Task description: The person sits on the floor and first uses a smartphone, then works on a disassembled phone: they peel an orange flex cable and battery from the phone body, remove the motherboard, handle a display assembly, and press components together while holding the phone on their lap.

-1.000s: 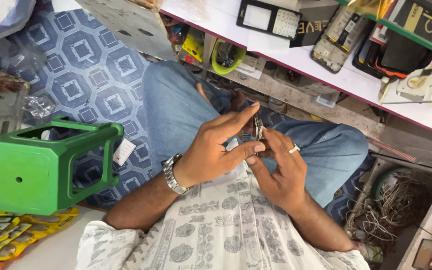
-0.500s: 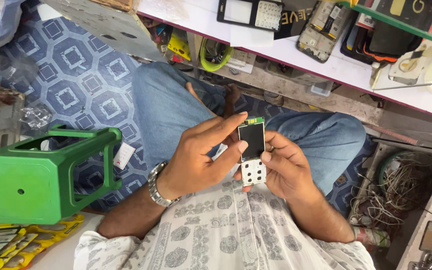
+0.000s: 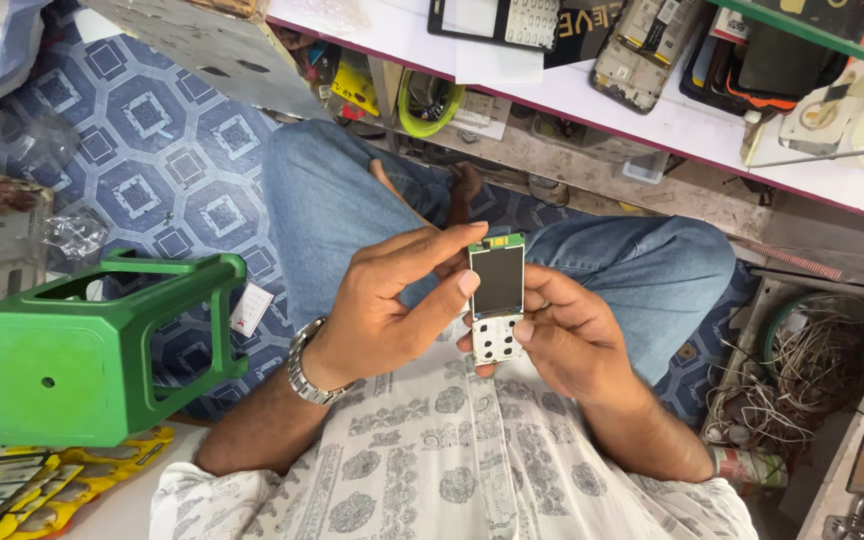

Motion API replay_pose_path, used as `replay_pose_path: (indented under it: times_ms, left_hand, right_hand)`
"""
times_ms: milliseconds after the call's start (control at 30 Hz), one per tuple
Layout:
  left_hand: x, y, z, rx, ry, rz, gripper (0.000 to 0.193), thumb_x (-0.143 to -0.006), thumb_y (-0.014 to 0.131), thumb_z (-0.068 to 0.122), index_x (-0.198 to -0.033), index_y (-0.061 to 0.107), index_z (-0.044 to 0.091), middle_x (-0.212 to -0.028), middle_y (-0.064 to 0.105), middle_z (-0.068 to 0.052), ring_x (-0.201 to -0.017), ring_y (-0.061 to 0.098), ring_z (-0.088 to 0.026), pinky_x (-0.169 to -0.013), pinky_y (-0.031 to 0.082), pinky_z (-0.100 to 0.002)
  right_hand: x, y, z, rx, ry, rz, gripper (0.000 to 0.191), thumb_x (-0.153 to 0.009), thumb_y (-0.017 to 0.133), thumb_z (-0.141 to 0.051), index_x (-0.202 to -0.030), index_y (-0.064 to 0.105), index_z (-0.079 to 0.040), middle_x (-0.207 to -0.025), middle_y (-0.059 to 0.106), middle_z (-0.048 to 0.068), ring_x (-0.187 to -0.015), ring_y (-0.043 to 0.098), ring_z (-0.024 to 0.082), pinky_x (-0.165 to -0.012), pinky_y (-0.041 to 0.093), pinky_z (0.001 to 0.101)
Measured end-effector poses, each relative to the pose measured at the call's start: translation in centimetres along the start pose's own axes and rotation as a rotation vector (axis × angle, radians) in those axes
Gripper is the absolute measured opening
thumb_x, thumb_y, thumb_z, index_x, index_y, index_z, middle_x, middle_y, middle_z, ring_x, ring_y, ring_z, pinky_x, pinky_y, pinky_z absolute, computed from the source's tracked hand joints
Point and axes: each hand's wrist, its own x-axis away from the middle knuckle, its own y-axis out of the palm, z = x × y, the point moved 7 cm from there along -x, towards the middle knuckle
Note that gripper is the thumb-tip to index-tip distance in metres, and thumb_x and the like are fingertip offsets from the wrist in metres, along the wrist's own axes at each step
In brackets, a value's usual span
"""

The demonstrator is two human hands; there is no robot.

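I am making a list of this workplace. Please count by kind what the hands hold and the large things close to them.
Phone circuit board with screen and keypad, held by left hand and right hand: 1
Wristwatch: 1
Green plastic stool, lying on its side: 1
Bundle of tangled wires: 1
Total: 4

Two hands are counted: one left hand [image 3: 382, 310] and one right hand [image 3: 562, 335]. One bare phone circuit board with screen and keypad [image 3: 497, 298] is counted between them. One wristwatch [image 3: 304, 368] is counted. One green plastic stool [image 3: 82, 350] is counted on the floor. One coil of tangled wire [image 3: 812, 370] is counted.
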Motion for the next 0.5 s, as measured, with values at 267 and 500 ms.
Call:
replay_pose_path:
  times_ms: [267, 500]
  left_hand:
    - [0.15, -0.65, -0.63, 0.001, -0.021, 0.037, 0.037, -0.104, 0.066, 0.006, -0.14, 0.06, -0.002, -0.104, 0.072, -0.009, -0.095, 0.072, -0.013, -0.085, 0.058, -0.026]
    - [0.1, -0.48, -0.92, 0.014, -0.018, 0.032, 0.037, -0.104, 0.067, 0.005, -0.14, 0.06, -0.002, -0.103, 0.072, -0.009, -0.095, 0.072, -0.012, -0.085, 0.058, -0.025]
  right_hand:
    - [0.27, 0.13, 0.27, 0.081, 0.078, 0.031, 0.055, -0.102, 0.045, 0.007, -0.155, 0.033, 0.008, -0.132, 0.063, 0.027, -0.115, 0.07, 0.038, -0.085, 0.065, 0.0453]
    - [0.24, -0.27, 0.44, 0.151, 0.051, 0.08, 0.053, -0.102, 0.043, 0.007, -0.154, 0.034, 0.009, -0.125, 0.066, 0.026, -0.102, 0.075, 0.034, -0.076, 0.066, 0.0401]
